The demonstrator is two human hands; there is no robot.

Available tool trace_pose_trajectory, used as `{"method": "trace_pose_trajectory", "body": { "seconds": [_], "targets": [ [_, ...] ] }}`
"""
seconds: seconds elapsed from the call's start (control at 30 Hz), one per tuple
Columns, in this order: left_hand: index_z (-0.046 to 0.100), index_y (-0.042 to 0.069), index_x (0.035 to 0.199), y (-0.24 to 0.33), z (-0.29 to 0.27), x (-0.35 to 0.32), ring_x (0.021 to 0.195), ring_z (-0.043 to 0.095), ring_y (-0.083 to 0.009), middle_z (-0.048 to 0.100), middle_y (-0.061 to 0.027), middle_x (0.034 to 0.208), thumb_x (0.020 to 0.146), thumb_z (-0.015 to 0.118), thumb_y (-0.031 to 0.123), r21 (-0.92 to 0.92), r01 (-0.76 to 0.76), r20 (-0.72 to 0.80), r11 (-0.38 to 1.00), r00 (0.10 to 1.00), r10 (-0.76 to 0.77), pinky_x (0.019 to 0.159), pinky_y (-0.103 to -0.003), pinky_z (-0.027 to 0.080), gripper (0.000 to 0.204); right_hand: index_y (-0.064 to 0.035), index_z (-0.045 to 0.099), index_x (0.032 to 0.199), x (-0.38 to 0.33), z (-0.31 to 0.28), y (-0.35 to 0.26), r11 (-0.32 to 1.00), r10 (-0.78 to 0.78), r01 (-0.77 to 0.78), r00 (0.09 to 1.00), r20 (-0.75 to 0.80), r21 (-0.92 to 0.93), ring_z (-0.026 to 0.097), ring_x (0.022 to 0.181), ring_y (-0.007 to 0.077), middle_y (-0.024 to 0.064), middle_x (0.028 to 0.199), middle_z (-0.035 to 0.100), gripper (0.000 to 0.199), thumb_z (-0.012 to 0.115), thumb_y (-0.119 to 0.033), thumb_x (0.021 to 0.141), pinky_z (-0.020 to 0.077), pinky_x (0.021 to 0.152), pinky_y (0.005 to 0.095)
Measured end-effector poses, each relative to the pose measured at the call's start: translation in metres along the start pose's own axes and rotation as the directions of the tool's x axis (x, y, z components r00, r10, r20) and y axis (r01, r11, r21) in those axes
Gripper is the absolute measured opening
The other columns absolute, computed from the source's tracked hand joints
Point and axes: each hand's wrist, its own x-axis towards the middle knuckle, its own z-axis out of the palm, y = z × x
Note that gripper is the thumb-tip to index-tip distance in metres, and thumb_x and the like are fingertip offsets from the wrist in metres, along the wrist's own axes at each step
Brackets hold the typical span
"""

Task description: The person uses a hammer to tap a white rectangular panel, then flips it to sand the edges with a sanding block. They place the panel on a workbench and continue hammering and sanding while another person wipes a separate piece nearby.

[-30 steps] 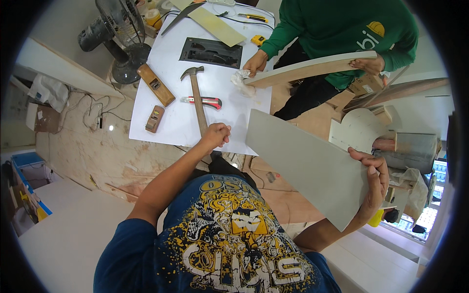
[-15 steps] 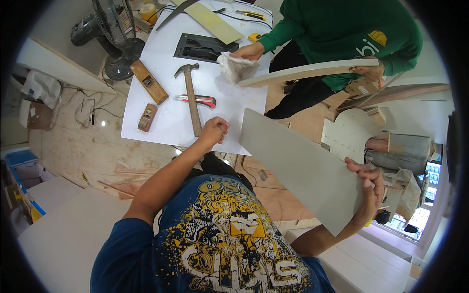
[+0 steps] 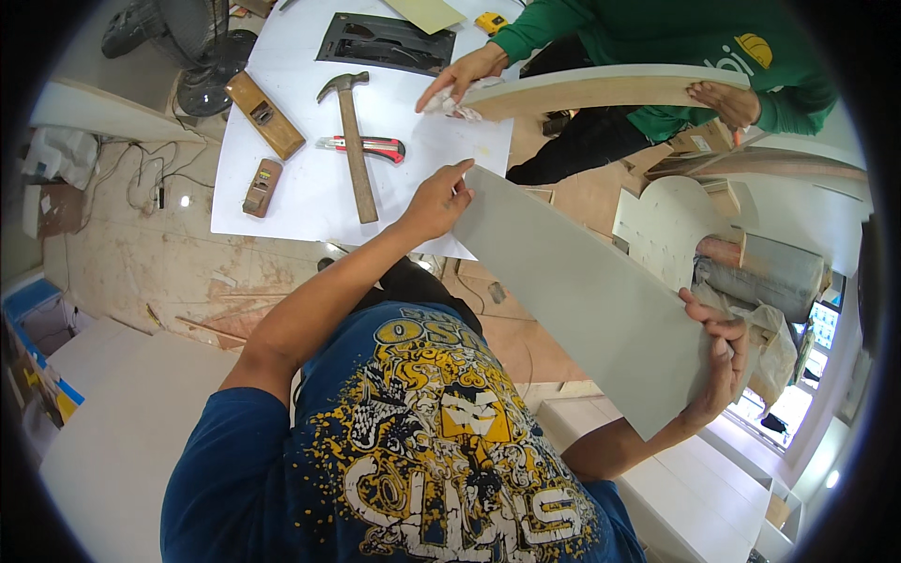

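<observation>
Above the floor | both hands, left hand (image 3: 434, 202) and right hand (image 3: 721, 361), grip grey board (image 3: 591, 296) ends

The board (image 3: 582, 291) is plain pale grey. The sheet (image 3: 300, 178) is white. The hammer (image 3: 355, 141) has a tan wooden handle, the utility knife (image 3: 361, 146) looks red and black, and the co-worker's sleeve (image 3: 549, 19) is green.
</observation>
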Motion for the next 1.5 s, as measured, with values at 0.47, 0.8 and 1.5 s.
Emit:
{"method": "trace_pose_trajectory", "body": {
  "seconds": [0.47, 0.8, 1.5],
  "targets": [
    [0.031, 0.004, 0.167, 0.084, 0.059, 0.004, 0.107, 0.063, -0.0447, 0.059, -0.0239, 0.118, 0.087, 0.057, 0.004, 0.188, -0.242, 0.341, 0.952, 0.925, 0.168, 0.094, -0.051, 0.052, 0.084, -0.0031, 0.065, 0.099, 0.015, 0.004, 0.008, 0.959, -0.025, -0.047, 0.969, -0.248, -0.281, 0.074, 0.109, 0.0350, 0.0203, 0.106, 0.077, 0.022, 0.056, -0.022, 0.105, 0.0580, 0.100, 0.0461],
    [0.033, 0.001, 0.165, 0.091, 0.073, 0.013, 0.108, 0.065, -0.0438, 0.059, -0.0227, 0.123, 0.084, 0.058, 0.001, 0.259, -0.187, 0.298, 0.948, 0.949, 0.106, 0.095, -0.050, 0.053, 0.085, 0.0028, 0.062, 0.106, 0.023, -0.002, 0.016, 0.962, -0.071, -0.003, 0.964, -0.257, -0.274, 0.074, 0.105, 0.0336, 0.0211, 0.105, 0.073, 0.015, 0.057, -0.012, 0.105, 0.0620, 0.093, 0.0427],
    [0.028, 0.022, 0.171, 0.175, 0.071, -0.004, 0.105, 0.065, -0.0375, 0.055, -0.0179, 0.119, 0.086, 0.058, -0.004, 0.204, -0.349, 0.445, 0.915, 0.865, 0.231, 0.090, -0.048, 0.055, 0.094, -0.0017, 0.060, 0.097, 0.039, -0.022, 0.009, 0.982, 0.163, -0.178, 0.964, -0.210, -0.057, 0.073, 0.109, 0.0341, 0.0256, 0.108, 0.077, 0.016, 0.052, -0.015, 0.101, 0.0570, 0.099, 0.0437]
  ]
}}
